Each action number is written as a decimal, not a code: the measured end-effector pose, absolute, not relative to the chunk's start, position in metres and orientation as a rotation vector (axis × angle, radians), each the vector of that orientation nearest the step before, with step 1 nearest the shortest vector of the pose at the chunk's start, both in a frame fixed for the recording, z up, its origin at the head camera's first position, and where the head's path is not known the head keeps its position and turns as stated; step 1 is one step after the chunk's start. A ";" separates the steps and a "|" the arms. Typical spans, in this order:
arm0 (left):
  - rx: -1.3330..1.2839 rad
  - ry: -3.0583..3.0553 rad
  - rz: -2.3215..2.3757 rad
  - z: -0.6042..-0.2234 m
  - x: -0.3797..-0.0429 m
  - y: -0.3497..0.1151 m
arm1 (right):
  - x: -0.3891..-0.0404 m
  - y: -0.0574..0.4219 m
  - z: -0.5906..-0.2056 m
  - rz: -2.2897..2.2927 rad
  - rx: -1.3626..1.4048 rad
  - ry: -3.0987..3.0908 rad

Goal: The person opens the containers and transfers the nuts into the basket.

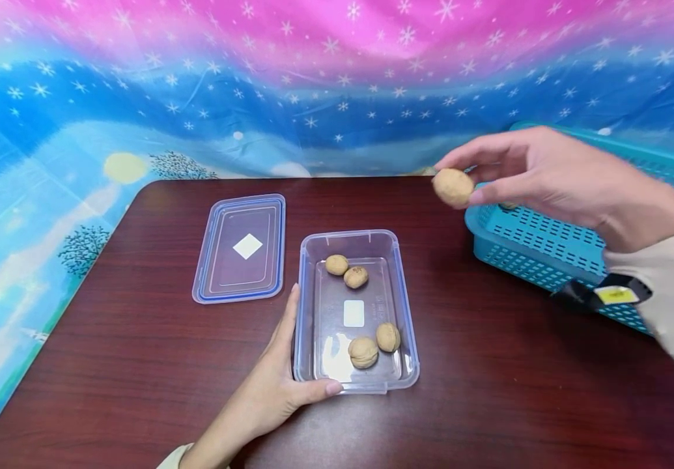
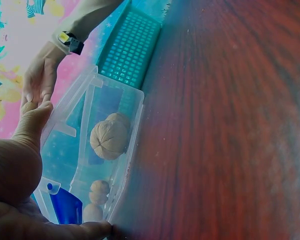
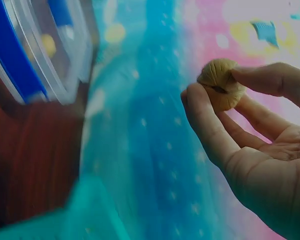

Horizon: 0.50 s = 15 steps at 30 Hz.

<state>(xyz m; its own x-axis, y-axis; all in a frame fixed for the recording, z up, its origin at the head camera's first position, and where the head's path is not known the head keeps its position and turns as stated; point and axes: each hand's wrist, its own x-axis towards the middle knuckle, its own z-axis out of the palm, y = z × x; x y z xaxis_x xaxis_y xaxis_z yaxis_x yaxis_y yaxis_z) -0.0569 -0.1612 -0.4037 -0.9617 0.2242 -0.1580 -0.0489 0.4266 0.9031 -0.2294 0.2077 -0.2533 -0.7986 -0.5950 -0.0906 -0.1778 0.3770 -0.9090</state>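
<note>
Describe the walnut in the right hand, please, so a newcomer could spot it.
On the dark table, find the turquoise basket at the head view's right. The right hand, seen over it, pinches a tan walnut. Unlike the four walnuts inside the clear box, this one is held aloft.

My head camera looks forward and down over the table [image 1: 137,365], far enough back to take in its left edge, far left corner and far edge, with the backdrop [image 1: 313,78] behind. My left wrist camera sits close behind my left hand [image 1: 278,384], low over the tabletop, its picture turned sideways, facing past the clear box [image 1: 331,299] toward the basket [image 1: 512,260]. My right wrist camera is close on my right hand [image 1: 571,176] and the walnut [image 3: 220,92], also turned sideways, facing the backdrop beyond the far edge. Head and left views share both hands, box and basket; head and right share the walnut.
</note>
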 end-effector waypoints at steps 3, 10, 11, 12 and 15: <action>0.152 2.424 1.554 -0.403 -0.057 -0.161 | -0.245 0.233 -0.252 -1.385 -0.635 2.274; 0.149 2.423 1.552 -0.403 -0.057 -0.161 | -0.277 0.288 -0.265 -1.316 -0.630 2.370; 0.150 2.423 1.554 -0.403 -0.057 -0.161 | -0.281 0.296 -0.268 -1.305 -0.629 2.372; 0.149 2.423 1.553 -0.403 -0.057 -0.161 | -0.284 0.304 -0.271 -1.297 -0.616 2.370; 0.150 2.422 1.555 -0.404 -0.057 -0.161 | -0.293 0.325 -0.284 -1.261 -0.549 2.378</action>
